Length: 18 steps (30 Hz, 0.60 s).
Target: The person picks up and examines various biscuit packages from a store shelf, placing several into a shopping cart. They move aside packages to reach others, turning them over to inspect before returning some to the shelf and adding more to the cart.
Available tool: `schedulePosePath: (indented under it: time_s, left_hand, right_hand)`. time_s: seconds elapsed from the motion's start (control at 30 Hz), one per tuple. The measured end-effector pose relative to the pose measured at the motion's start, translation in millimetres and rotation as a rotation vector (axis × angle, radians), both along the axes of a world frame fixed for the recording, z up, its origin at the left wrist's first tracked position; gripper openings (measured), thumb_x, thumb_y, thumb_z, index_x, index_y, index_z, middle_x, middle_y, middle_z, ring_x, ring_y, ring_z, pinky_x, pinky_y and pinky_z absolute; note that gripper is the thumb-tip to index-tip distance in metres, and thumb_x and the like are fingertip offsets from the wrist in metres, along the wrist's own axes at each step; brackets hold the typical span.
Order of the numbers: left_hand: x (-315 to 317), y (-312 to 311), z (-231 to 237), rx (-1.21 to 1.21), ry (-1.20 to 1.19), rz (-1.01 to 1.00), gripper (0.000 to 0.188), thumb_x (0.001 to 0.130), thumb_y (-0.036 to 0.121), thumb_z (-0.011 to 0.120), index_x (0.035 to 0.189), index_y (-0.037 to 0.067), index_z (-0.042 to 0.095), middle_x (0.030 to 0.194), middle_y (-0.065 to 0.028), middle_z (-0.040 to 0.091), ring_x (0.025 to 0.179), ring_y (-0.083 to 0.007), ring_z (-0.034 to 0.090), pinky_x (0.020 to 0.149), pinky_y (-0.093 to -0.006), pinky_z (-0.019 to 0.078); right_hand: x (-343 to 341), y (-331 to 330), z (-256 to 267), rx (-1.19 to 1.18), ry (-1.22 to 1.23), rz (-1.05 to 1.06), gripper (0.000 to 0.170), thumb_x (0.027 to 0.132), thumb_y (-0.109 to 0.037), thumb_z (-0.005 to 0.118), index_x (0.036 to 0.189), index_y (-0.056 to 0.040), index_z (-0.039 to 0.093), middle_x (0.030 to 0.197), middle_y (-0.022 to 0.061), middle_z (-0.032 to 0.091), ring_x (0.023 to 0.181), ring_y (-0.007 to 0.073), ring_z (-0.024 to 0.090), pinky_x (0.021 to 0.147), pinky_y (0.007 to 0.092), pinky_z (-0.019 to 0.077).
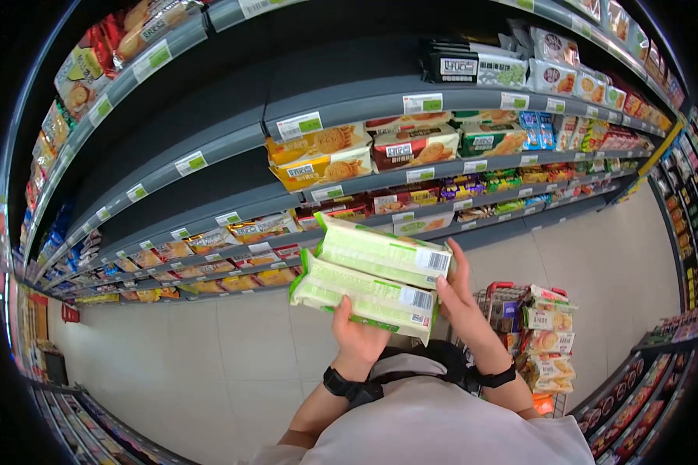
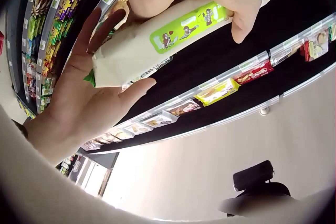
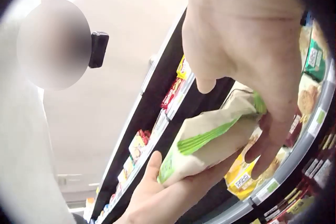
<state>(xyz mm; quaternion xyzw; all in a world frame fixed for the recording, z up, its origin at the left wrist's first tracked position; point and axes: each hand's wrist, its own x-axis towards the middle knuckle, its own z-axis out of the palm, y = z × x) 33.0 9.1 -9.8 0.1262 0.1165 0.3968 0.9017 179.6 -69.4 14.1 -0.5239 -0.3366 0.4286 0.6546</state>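
Observation:
Two long, pale green-and-white snack packs lie side by side in front of my chest, barcodes facing up. My left hand (image 1: 357, 339) grips the nearer pack (image 1: 368, 293) from below, its thumb over the front edge. At the right ends, my right hand (image 1: 464, 306) holds the farther pack (image 1: 376, 254) as well as the nearer one, thumb near the barcodes. In the left wrist view, a pack (image 2: 131, 56) shows a bright green panel with small drawn figures. The right wrist view shows a crimped end of a pack (image 3: 202, 142) between both hands.
Ahead is a grey shelf (image 1: 349, 108) with yellow biscuit packs (image 1: 322, 163), red-brown packs (image 1: 415, 147) and several other snacks. A shopping cart (image 1: 504, 288) loaded with biscuit packs (image 1: 549, 341) stands to my right. More shelving (image 1: 659, 387) rises behind it.

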Motion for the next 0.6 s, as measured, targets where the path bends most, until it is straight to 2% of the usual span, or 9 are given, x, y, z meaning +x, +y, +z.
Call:
schedulePosePath:
  time_s: [0.07,0.13,0.17,0.3,0.37,0.43,0.47,0.53,0.6]
  left_hand:
    - [-1,-6,0,0.032,0.012,0.033,0.068,0.085,0.045,0.051,0.139,0.012,0.027,0.141,-0.0076,0.033,0.129,-0.0275,0.032,0.107,-0.0464,0.0239]
    - [-2,-12,0,0.095,0.105,-0.041,0.066,0.085,0.039,0.054,0.139,0.011,0.027,0.141,-0.0061,0.032,0.129,-0.0257,0.031,0.106,-0.0459,0.0245]
    - [-2,-15,-2,0.101,0.105,-0.027,0.066,0.085,0.039,0.054,0.139,0.011,0.027,0.141,-0.0061,0.032,0.129,-0.0257,0.031,0.106,-0.0459,0.0245]
    - [-17,-21,-39,0.403,0.392,-0.086,0.067,0.085,0.039,0.058,0.139,0.013,0.027,0.140,-0.0040,0.033,0.128,-0.0231,0.032,0.106,-0.0453,0.0248]
    - [-23,-19,-45,0.517,0.535,-0.095,0.067,0.085,0.040,0.058,0.139,0.014,0.026,0.140,-0.0033,0.033,0.128,-0.0222,0.032,0.106,-0.0453,0.0248]
    - [-27,-16,-32,0.516,0.580,-0.136,0.079,0.080,0.056,0.055,0.140,0.014,0.024,0.141,-0.0038,0.031,0.129,-0.0240,0.030,0.106,-0.0474,0.0233]
    - [-29,-14,-24,0.520,0.581,-0.135,0.079,0.080,0.056,0.055,0.140,0.014,0.024,0.141,-0.0038,0.031,0.129,-0.0240,0.030,0.106,-0.0474,0.0233]
    - [-33,-9,-5,0.351,0.241,-0.104,0.091,0.075,0.070,0.050,0.140,0.013,0.023,0.141,-0.0060,0.030,0.129,-0.0272,0.029,0.106,-0.0508,0.0219]
    - [-39,-5,6,0.278,0.062,-0.165,0.097,0.071,0.074,0.048,0.140,0.012,0.022,0.142,-0.0078,0.030,0.129,-0.0291,0.029,0.105,-0.0531,0.0213]
  right_hand:
    - [-2,8,1,-0.012,-0.003,0.017,0.060,0.096,-0.026,0.041,0.143,-0.0125,0.007,0.138,0.0127,0.027,0.125,0.0193,0.029,0.101,0.0292,0.0251]
    - [-3,17,5,0.007,-0.078,-0.097,0.059,0.096,-0.023,0.042,0.141,-0.0071,0.006,0.132,0.0159,0.031,0.122,0.0211,0.032,0.102,0.0322,0.0249]
    - [-4,20,4,0.005,-0.066,-0.148,0.055,0.096,-0.025,0.043,0.140,-0.0081,0.014,0.128,0.0141,0.038,0.115,0.0189,0.039,0.097,0.0307,0.0310]
    - [2,27,-1,-0.022,-0.015,-0.167,0.050,0.095,-0.025,0.047,0.137,-0.0096,0.027,0.121,0.0103,0.047,0.105,0.0140,0.046,0.088,0.0282,0.0383]
    - [9,27,-6,0.002,0.003,-0.139,0.051,0.094,-0.024,0.048,0.137,-0.0093,0.027,0.120,0.0102,0.048,0.104,0.0140,0.048,0.087,0.0279,0.0394]
    - [15,27,-5,0.010,0.039,-0.120,0.052,0.093,-0.022,0.051,0.137,-0.0088,0.028,0.117,0.0098,0.052,0.101,0.0139,0.051,0.084,0.0270,0.0426]
    - [18,26,-8,0.014,0.040,-0.120,0.052,0.093,-0.022,0.051,0.137,-0.0088,0.028,0.117,0.0098,0.052,0.101,0.0139,0.051,0.084,0.0270,0.0426]
    - [23,23,-16,0.026,0.029,-0.123,0.052,0.092,-0.022,0.051,0.137,-0.0086,0.028,0.118,0.0099,0.052,0.101,0.0136,0.052,0.083,0.0266,0.0433]
    - [29,16,-11,0.028,0.040,-0.138,0.053,0.092,-0.021,0.052,0.138,-0.0085,0.028,0.118,0.0100,0.052,0.101,0.0137,0.052,0.084,0.0269,0.0432]
